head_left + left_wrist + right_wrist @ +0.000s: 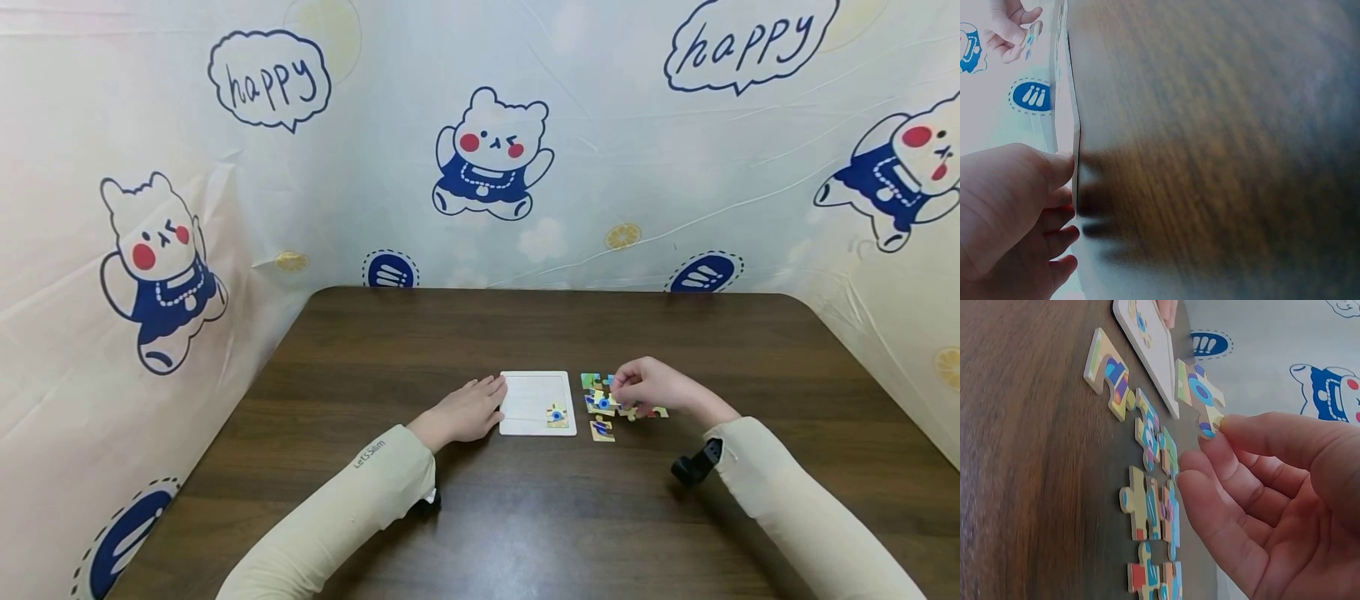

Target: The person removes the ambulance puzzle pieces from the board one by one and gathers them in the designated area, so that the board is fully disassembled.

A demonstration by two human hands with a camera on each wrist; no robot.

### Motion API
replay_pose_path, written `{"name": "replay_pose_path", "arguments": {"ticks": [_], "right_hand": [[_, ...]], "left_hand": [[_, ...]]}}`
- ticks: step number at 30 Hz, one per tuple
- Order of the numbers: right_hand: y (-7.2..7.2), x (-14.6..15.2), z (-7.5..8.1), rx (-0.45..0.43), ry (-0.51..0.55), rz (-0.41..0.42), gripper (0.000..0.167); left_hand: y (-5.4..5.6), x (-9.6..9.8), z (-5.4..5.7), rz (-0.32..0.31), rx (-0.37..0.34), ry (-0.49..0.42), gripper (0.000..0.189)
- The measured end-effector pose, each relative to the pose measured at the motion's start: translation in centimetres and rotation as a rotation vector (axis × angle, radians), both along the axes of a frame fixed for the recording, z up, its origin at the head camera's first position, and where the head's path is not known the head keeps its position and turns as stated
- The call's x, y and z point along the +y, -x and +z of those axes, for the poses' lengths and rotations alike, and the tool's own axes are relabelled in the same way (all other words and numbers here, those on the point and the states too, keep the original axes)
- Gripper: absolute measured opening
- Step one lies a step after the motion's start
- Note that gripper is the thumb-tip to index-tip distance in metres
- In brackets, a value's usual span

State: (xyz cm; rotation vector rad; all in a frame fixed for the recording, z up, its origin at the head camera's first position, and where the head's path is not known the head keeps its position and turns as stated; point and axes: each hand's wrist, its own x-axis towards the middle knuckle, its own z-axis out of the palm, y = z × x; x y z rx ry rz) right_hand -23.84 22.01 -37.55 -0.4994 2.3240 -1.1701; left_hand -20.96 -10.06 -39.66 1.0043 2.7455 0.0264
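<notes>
My left hand (468, 410) rests with fairly straight fingers at the left edge of a white puzzle tray (525, 398). One jigsaw piece (557, 416) with a blue round motif lies in the tray's lower right corner. Just right of the tray, my right hand (651, 385) hovers over loose puzzle pieces (600, 403). In the right wrist view, its thumb and finger pinch a puzzle piece (1199, 392) with a blue and purple circle, held above the others. A separate puzzle piece (1110, 376) with blue and purple shapes lies nearest the tray.
The dark wooden table (450, 333) carries the tray and pieces near its middle. A printed cloth (600, 167) hangs behind and beside it. Black wrist devices, such as the one on the right wrist (696, 463), sit under the sleeves.
</notes>
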Motion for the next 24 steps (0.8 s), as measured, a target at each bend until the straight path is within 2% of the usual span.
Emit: {"name": "replay_pose_path", "arguments": {"ticks": [17, 24], "right_hand": [[-0.5, 2.0, 0.0, -0.038, -0.014, 0.043, 0.007], [-0.5, 2.6, -0.5, -0.031, -0.067, 0.045, 0.007]], "left_hand": [[0.1, 0.0, -0.3, 0.002, 0.011, -0.007, 0.050], [0.1, 0.0, -0.4, -0.005, 0.022, -0.015, 0.049]]}}
